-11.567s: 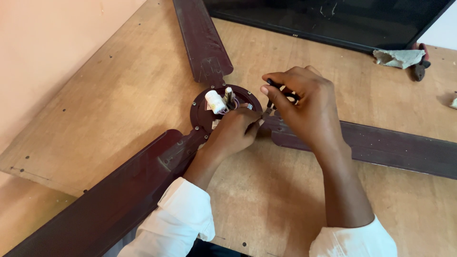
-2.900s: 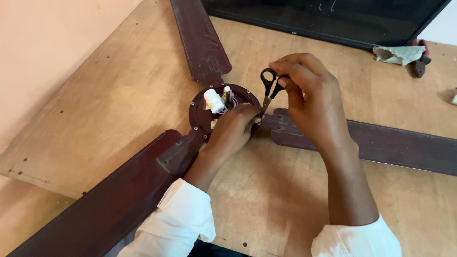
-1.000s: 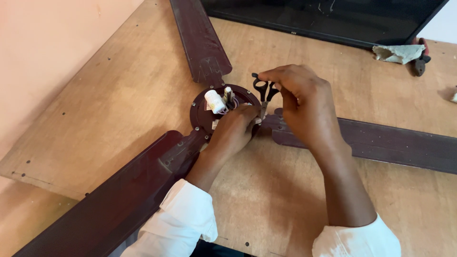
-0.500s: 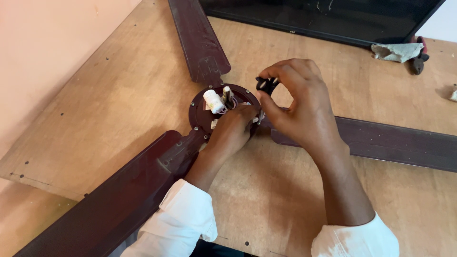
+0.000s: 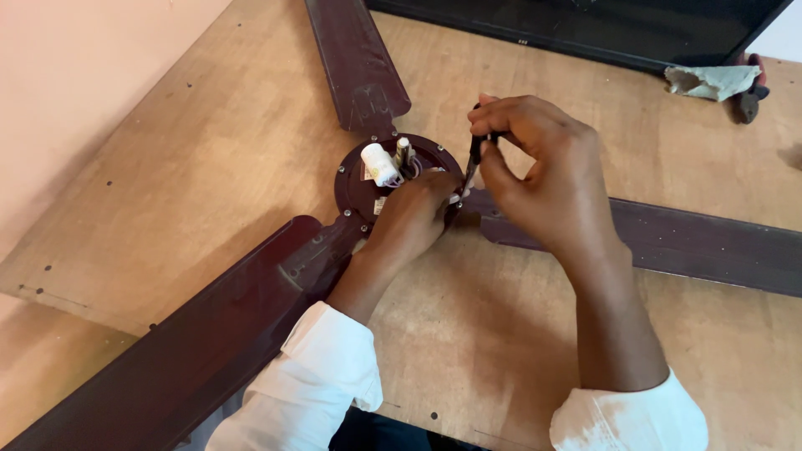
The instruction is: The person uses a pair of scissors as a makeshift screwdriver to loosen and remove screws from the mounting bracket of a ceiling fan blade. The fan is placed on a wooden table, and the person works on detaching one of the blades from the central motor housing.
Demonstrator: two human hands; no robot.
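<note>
In the middle of the frame, the right hand (image 5: 547, 179) pinches small black scissors (image 5: 474, 159) while the left hand (image 5: 418, 213) grips wires on the opened fan hub (image 5: 368, 188), still uncut.

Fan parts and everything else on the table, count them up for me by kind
Fan blades: 3
Fan motor hub: 1
White capacitor: 1
Scissors, held in the right hand: 1
Crumpled cloth: 1
Total: 7
The left hand rests on the hub.
</note>
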